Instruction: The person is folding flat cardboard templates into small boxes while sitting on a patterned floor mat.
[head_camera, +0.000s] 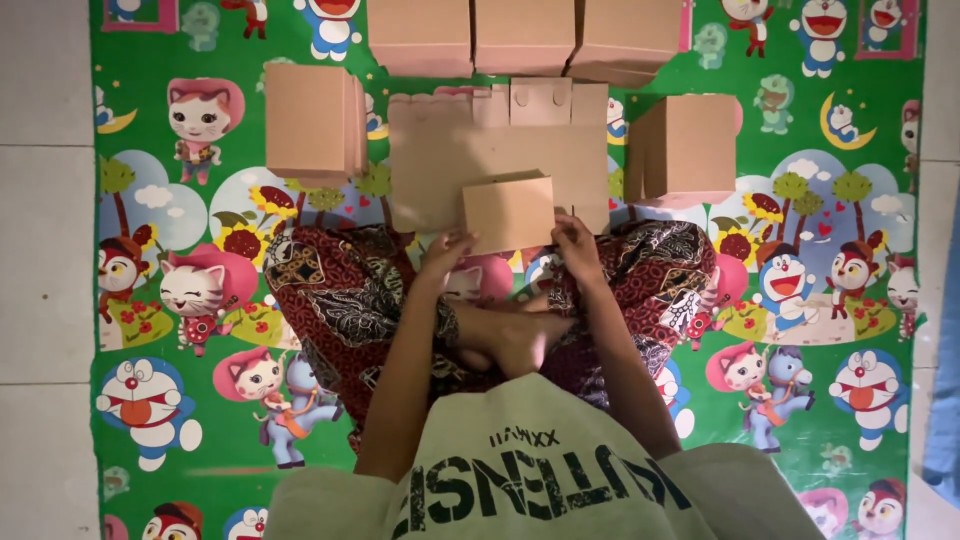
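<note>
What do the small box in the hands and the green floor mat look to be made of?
Small box: plain brown cardboard, matte, with crisp folded edges. Green mat: probably vinyl or plastic sheet, cartoon-printed and faintly shiny. The left hand and right hand hold the box's lower corners.

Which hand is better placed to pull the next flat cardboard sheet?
Probably the right hand: it touches the small box at the edge beside the flat sheet. The left hand supports the box's lower corner.
</note>
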